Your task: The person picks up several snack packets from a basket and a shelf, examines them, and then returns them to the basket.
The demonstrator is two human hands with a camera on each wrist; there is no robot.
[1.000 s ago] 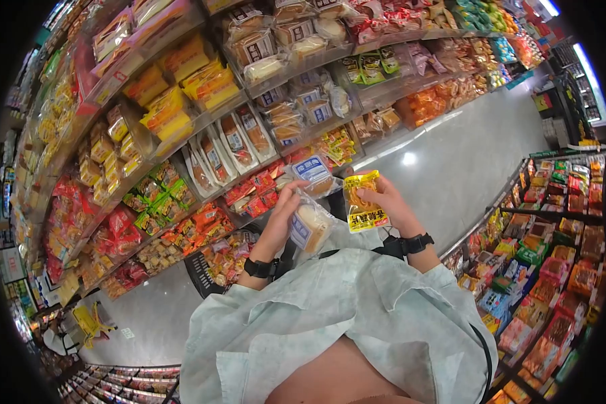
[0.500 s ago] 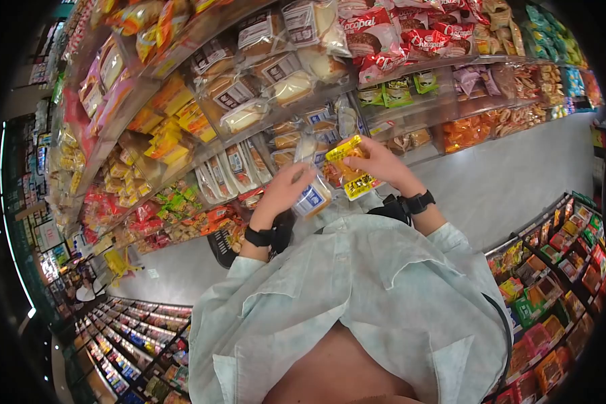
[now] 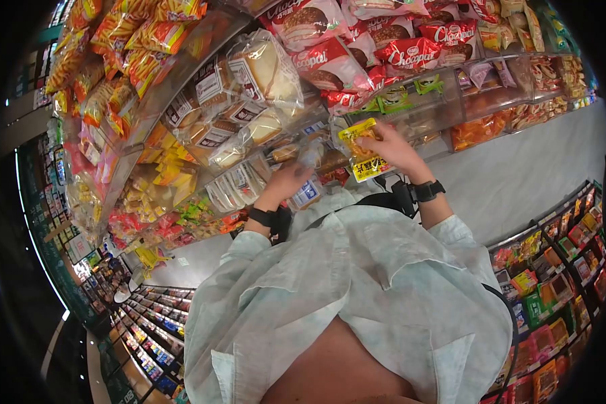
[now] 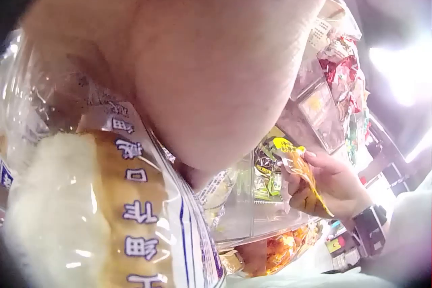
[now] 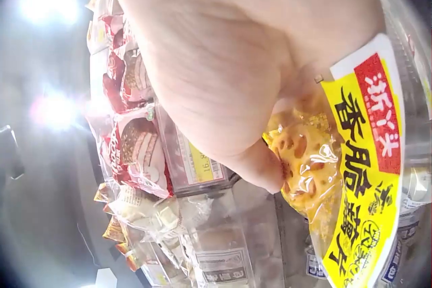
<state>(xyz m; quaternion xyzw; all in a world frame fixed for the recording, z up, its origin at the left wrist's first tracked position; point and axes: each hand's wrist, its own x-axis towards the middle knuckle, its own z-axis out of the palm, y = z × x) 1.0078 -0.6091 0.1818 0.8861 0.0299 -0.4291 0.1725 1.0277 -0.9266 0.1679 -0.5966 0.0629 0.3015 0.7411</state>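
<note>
The right hand (image 3: 398,151) has drawn the flat yellow plastic packet with black lettering (image 3: 367,168) a little farther from the left hand (image 3: 286,183), parting the two goods. It pinches the packet, thumb on its front. Left of that packet, the left hand holds a clear-wrapped bread pack with blue print (image 3: 306,194), its fingertips unclear. Red snack bags (image 3: 411,55) lie beyond.

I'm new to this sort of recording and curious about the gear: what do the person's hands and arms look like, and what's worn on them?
The left hand and right hand show no gloves. A black strap circles each wrist, the left strap and right strap, with a dark block beside it. The loose sleeves are pale, mottled green.
</note>
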